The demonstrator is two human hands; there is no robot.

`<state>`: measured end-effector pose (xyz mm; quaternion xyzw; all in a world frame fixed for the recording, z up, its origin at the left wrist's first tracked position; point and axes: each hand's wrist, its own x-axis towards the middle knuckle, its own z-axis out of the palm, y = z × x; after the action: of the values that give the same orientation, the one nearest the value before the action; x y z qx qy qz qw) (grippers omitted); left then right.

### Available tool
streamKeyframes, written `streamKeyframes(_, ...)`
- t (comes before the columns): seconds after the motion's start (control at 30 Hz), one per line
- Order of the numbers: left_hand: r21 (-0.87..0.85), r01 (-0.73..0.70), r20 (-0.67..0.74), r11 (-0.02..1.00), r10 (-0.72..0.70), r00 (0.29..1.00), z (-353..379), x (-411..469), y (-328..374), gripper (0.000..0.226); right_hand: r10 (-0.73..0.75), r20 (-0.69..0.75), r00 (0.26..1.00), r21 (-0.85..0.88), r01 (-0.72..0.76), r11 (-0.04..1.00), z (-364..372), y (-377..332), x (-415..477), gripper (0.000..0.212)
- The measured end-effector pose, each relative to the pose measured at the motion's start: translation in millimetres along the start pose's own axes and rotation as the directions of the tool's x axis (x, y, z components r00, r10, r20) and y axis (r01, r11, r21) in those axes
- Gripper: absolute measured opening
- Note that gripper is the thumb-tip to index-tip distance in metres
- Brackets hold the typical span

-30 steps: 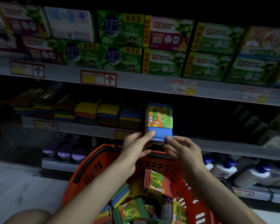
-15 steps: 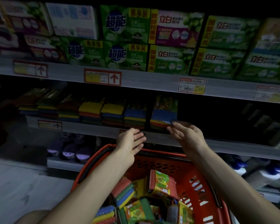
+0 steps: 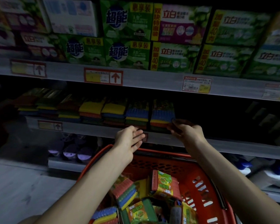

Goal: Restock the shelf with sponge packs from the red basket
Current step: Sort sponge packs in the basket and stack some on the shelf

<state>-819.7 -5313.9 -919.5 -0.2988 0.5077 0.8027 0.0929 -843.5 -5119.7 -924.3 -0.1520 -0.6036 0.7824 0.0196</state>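
Note:
A sponge pack (image 3: 162, 114) with blue, yellow and red layers lies on the middle shelf (image 3: 168, 139), at the right end of a row of sponge packs (image 3: 90, 110). My right hand (image 3: 185, 130) touches its lower right corner with the fingertips; whether it grips the pack I cannot tell. My left hand (image 3: 129, 139) hovers open, palm facing right, just in front of the shelf edge and holds nothing. Below both arms stands the red basket (image 3: 205, 172) with several sponge packs (image 3: 164, 183) piled inside.
Green and purple detergent boxes (image 3: 128, 38) fill the top shelf, with price tags (image 3: 103, 77) on its edge. To the right of the placed pack the middle shelf is dark. Purple-capped items (image 3: 69, 152) and spray bottles (image 3: 249, 165) stand on the lower shelf.
One second ago both hands held the sponge pack upright in front of the shelf. It now lies on the shelf at the row's right end, and my left hand has come off it.

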Motion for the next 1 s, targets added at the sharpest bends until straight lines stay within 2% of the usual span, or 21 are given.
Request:
streamKeyframes(0.4,0.017,-0.040,-0.049,0.999,0.041,0.998,1,9,4,0.021,0.014,-0.010,1.000,-0.122,-0.015,0.992,8,-10,3,0.006)
streamKeyframes(0.6,-0.017,-0.030,-0.074,0.999,0.028,0.997,5,18,2,0.023,0.036,-0.123,0.992,-0.149,-0.054,0.987,6,-10,-2,0.007)
streamKeyframes(0.73,-0.017,-0.036,-0.105,0.999,0.034,0.994,10,23,1,0.023,0.049,-0.149,0.988,-0.155,-0.072,0.985,7,-4,-10,0.016)
streamKeyframes(0.87,-0.021,-0.050,-0.157,0.999,0.046,0.986,12,31,-1,0.019,0.130,-0.117,0.985,-0.156,-0.147,0.977,10,6,-13,0.035)
streamKeyframes(1.0,-0.016,-0.072,-0.220,0.997,0.067,0.973,12,36,-2,0.006,0.170,-0.168,0.971,-0.090,-0.187,0.978,14,12,-13,0.019)
